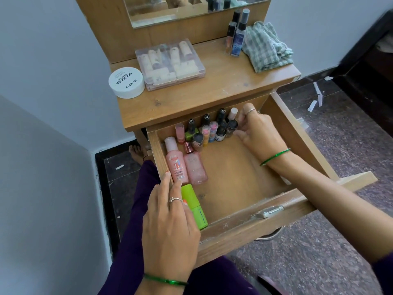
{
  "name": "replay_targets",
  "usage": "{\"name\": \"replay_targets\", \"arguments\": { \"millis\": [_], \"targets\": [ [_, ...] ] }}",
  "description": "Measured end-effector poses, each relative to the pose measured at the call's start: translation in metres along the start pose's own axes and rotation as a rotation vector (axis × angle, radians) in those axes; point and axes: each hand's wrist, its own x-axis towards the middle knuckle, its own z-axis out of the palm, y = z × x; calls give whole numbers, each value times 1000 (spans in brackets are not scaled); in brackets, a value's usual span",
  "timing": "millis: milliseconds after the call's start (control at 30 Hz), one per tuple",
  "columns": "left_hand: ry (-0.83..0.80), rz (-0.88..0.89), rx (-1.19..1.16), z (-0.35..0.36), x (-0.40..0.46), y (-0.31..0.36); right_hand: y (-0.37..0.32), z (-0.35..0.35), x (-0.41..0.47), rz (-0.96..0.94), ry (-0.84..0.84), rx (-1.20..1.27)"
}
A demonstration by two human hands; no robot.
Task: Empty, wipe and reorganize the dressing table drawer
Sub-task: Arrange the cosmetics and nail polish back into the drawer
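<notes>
The wooden drawer (244, 222) stands pulled out below the dressing table top (223, 86). Several small nail polish bottles (209, 129) stand in rows at its back. Two pink bottles (185, 165) lie at the left side, a green bottle (194, 206) in front of them. My left hand (170, 220) rests over the green bottle, fingers straight, fingertips touching the drawer's left wall and a pink bottle. My right hand (258, 130) reaches to the back right, its fingers curled around a dark-capped bottle (231, 127) at the row's end.
On the table top sit a white nail polish remover tub (127, 81), a clear case of cosmetics (170, 63), two tall spray bottles (236, 33) and a green checked cloth (265, 46). A mirror (191, 9) rises behind. Walls close in on the left.
</notes>
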Motion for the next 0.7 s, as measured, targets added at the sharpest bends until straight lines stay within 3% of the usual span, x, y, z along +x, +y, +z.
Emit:
{"name": "replay_targets", "arguments": {
  "millis": [300,500,700],
  "targets": [
    [-24,-23,-15,-2,0,2,-32,-79,43,-57,396,138],
    [-26,-28,-8,-4,0,3,-39,-98,106,-103,260,29],
    [-29,-41,-3,-3,0,3,-38,-92,136,-96,285,-3]
  ]
}}
